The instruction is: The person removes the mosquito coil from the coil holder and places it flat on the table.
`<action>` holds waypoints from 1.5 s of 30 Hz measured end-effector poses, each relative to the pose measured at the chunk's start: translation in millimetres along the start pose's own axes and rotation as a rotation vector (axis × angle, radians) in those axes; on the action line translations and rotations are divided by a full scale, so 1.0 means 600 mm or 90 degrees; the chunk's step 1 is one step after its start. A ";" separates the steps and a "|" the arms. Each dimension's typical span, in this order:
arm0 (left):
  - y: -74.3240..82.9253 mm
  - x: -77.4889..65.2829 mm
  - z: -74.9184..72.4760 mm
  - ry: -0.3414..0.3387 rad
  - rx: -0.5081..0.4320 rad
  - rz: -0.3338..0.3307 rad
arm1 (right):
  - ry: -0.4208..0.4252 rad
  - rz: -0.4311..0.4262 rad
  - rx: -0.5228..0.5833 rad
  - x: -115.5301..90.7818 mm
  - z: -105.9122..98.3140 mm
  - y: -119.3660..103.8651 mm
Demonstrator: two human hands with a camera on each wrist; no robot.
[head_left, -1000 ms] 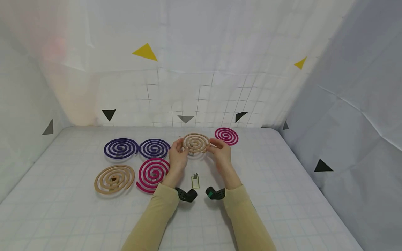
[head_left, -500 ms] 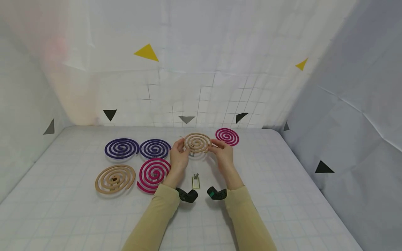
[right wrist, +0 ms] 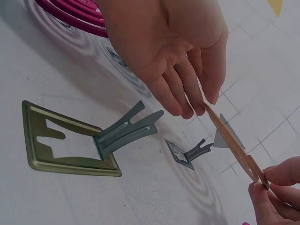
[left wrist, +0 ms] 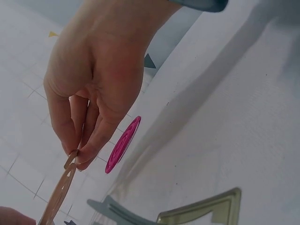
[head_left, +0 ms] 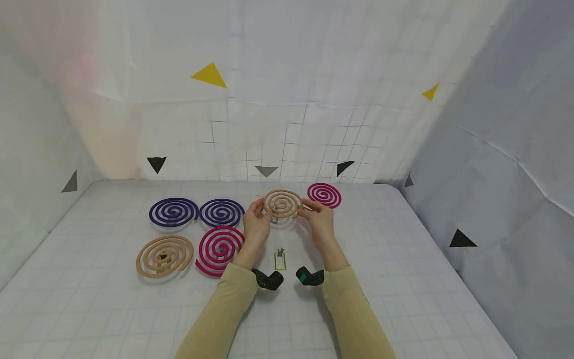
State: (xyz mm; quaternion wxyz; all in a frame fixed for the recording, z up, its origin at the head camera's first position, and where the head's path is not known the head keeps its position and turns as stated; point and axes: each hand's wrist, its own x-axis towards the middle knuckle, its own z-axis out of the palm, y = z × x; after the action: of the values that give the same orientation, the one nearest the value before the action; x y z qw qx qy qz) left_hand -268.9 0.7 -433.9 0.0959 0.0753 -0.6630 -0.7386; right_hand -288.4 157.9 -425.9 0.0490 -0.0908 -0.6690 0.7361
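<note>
Pinching 1 tan coil [right wrist: 232, 142] at opposite edges, the left hand [head_left: 256, 224] and right hand [head_left: 320, 222] hold it over a metal stand [right wrist: 193, 153].

Large yellow triangle [head_left: 210, 76]: above, left of the fingers [head_left: 257, 205]
Small yellow triangle [head_left: 431, 92]: above, to their right
Gridded wall [head_left: 296, 112]: beyond them

Tan coil [head_left: 281, 204] was flat, round spiral, open gaps between turns. Hung raised off counter [head_left: 394, 299], near middle of far edge; left hand [head_left: 256, 227] pinched one side of rim, right hand [head_left: 320, 222] opposite side. Broad face showed in head view; wrist views caught it nearly edge-on.
</note>
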 end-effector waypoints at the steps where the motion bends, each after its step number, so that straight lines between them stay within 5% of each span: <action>1: 0.000 0.000 0.000 -0.001 0.000 0.001 | 0.000 0.000 0.001 0.000 0.000 0.000; 13: 0.004 -0.002 0.016 0.005 -0.001 0.010 | 0.004 -0.013 -0.022 -0.003 -0.009 -0.010; 28: 0.017 -0.020 0.036 -0.040 0.021 -0.004 | 0.007 -0.034 -0.051 0.000 -0.055 -0.021; 45: 0.010 -0.047 0.060 -0.096 0.063 -0.021 | -0.003 0.010 -0.072 -0.003 -0.111 -0.022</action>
State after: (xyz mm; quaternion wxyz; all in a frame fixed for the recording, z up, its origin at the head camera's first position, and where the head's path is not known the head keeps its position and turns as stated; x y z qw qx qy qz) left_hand -250.1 41.4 -424.5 0.0295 0.0351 -0.7027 -0.7100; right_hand -274.0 224.1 -418.9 0.0368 -0.0971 -0.7091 0.6974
